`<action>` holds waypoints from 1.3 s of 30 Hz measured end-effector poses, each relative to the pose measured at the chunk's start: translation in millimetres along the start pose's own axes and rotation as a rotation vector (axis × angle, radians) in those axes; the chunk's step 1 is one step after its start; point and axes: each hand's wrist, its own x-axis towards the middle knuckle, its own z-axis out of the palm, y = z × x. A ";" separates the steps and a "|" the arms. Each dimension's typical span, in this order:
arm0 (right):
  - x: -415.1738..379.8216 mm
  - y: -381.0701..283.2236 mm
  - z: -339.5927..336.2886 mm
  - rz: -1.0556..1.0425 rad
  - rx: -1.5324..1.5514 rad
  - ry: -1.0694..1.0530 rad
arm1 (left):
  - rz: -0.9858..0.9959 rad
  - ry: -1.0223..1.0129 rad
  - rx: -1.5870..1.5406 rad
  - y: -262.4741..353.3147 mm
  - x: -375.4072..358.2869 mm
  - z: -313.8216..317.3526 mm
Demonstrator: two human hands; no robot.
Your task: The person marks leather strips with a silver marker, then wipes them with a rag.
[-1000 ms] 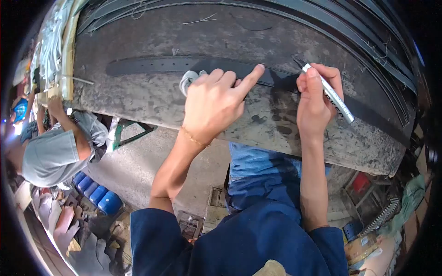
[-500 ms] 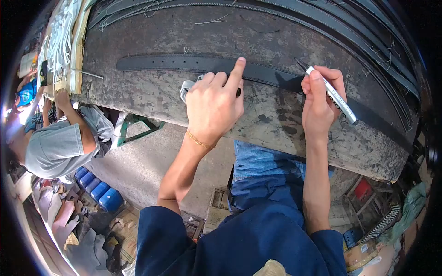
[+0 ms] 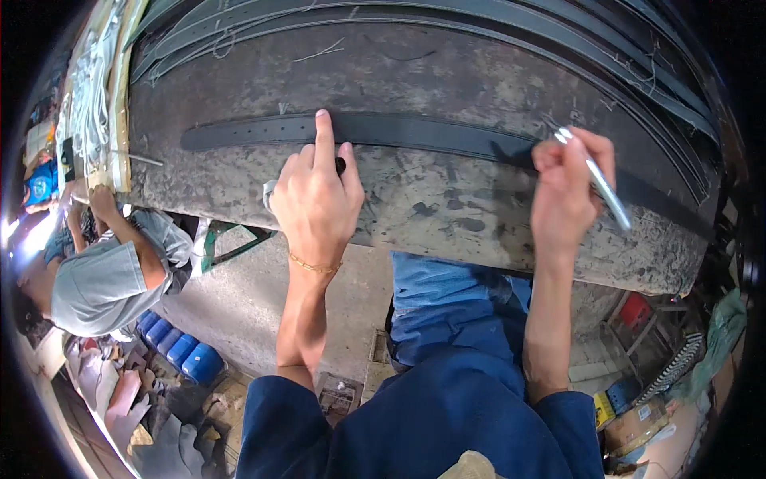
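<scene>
A dark leather belt strap [image 3: 415,134] lies lengthwise on the worn table, with a row of punched holes near its left end. My left hand [image 3: 315,191] is over the strap's near edge, its index finger stretched out onto the strap. The other fingers curl around a pale grey cloth [image 3: 269,194], which pokes out at the side, and a small black piece [image 3: 341,166], perhaps a marker cap, shows between them. My right hand [image 3: 568,191] grips a silver-white marker [image 3: 604,188] above the strap's right part. Its dark tip points up-left, blurred.
Several stitched dark straps [image 3: 495,33] curve along the table's back and right, with loose threads. A thin metal rod [image 3: 146,160] lies at the left. Beyond the table's left end sits another person [image 3: 112,279] in a grey shirt. Blue containers [image 3: 199,363] and leather scraps [image 3: 167,447] are on the floor.
My left hand has slid left along the strap, carrying the cloth with it. My right hand has shifted slightly right with the marker. The whole view has moved a little.
</scene>
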 end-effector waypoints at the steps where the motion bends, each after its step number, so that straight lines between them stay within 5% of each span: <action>1: 3.0 -6.8 -16.3 -0.046 -0.030 0.043 | 0.016 -0.011 -0.004 2.0 -1.1 1.6; 5: 22.0 -20.8 -78.6 -0.156 -0.118 0.158 | 0.050 0.029 -0.001 8.7 -1.7 4.2; 9: 25.6 -11.5 -101.0 -0.094 -0.380 0.172 | -0.149 -0.096 -0.011 13.4 -1.0 -3.0; 12: 26.3 -12.0 -98.8 -0.082 -0.290 0.170 | -0.198 -0.100 0.007 22.3 0.6 -0.9; 16: 28.5 -9.4 -103.9 -0.095 -0.191 0.174 | 0.219 -0.089 -0.095 71.9 -12.3 15.2; 21: 28.2 -8.7 -105.5 -0.111 -0.174 0.141 | 0.437 -0.145 -0.139 130.2 -10.6 24.9; 39: 29.3 -7.7 -103.5 -0.127 -0.238 0.111 | 0.452 -0.100 -0.174 135.4 -15.5 34.0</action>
